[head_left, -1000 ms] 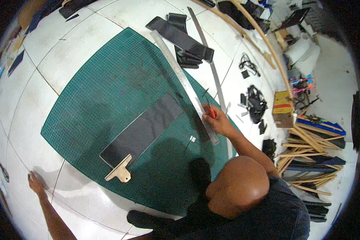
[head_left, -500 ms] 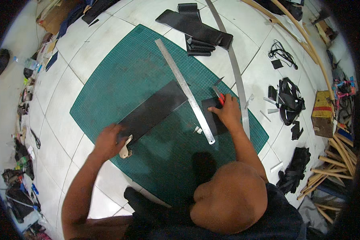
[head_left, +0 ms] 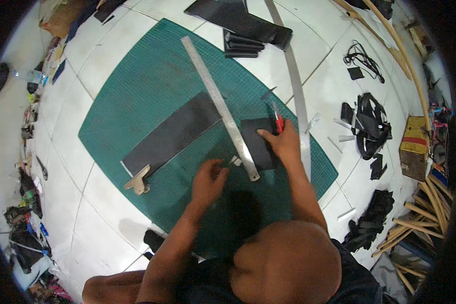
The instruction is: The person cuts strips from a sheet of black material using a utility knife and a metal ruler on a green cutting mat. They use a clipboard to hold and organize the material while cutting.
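A long black strip [head_left: 172, 134] lies slantwise on the green cutting mat [head_left: 137, 91]. A long steel ruler [head_left: 218, 104] crosses the strip's right end. My right hand [head_left: 285, 144] grips a red-handled cutter [head_left: 277, 121] and presses on a smaller black piece [head_left: 258, 147] just right of the ruler. My left hand [head_left: 210, 178] hovers low over the mat with bent fingers, its tips close to the ruler's near end and a small pale scrap [head_left: 234, 161]. It holds nothing that I can see.
A tan T-shaped square [head_left: 138, 181] sits at the strip's near-left end. A second long metal bar [head_left: 298, 96] lies along the mat's right edge. Black sheets [head_left: 238, 23] lie beyond the mat, with black straps and scraps [head_left: 370, 124], a yellow box [head_left: 414, 147] and wooden sticks [head_left: 415, 223] at right.
My left hand has left the strip's near-left end and moved right to the ruler's near end. My right hand stays on the small black piece with the cutter.
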`<state>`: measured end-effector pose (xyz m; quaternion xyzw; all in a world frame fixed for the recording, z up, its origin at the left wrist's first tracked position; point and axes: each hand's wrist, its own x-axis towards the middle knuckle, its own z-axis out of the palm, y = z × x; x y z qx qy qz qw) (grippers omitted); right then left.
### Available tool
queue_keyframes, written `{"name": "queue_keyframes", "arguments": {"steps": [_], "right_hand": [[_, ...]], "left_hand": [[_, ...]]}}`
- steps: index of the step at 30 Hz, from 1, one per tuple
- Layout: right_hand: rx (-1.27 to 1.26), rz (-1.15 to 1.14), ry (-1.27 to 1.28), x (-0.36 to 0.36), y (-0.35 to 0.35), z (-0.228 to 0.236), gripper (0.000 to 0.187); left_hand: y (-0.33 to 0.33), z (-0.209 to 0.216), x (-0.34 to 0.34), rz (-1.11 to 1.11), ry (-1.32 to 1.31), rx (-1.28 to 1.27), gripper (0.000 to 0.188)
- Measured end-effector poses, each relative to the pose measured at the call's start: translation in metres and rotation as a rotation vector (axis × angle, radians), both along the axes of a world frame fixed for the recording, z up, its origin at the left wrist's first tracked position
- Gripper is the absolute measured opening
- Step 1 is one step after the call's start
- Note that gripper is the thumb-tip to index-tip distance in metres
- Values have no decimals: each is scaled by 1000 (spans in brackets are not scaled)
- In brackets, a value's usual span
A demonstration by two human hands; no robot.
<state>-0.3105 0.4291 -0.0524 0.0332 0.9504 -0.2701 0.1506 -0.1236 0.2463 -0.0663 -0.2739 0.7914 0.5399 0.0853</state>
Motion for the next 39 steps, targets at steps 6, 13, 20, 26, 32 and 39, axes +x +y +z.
{"name": "queue_keyframes", "arguments": {"steps": [6,13,20,26,32,39], "right_hand": [[-184,-41,-122,-7,16,-30,47],[-881,-319,-229,-17,25,33,34],[-1310,-388,-431,16,-58,17,35],[-944,-180,-381,16,-115,-12,40],[-654,335,-179,-5,-135,-16,42],[-439,387,-4,-15,-141,-34,44]], "left_hand": [[20,-3,11,-152,-11,-54,39],[22,22,-12,81,-83,399,41],[-24,32,-50,614,212,519,26],[-105,20,-18,665,123,284,14],[-129,7,-14,535,-48,-72,29],[-120,-17,-19,461,-43,-403,43]]}}
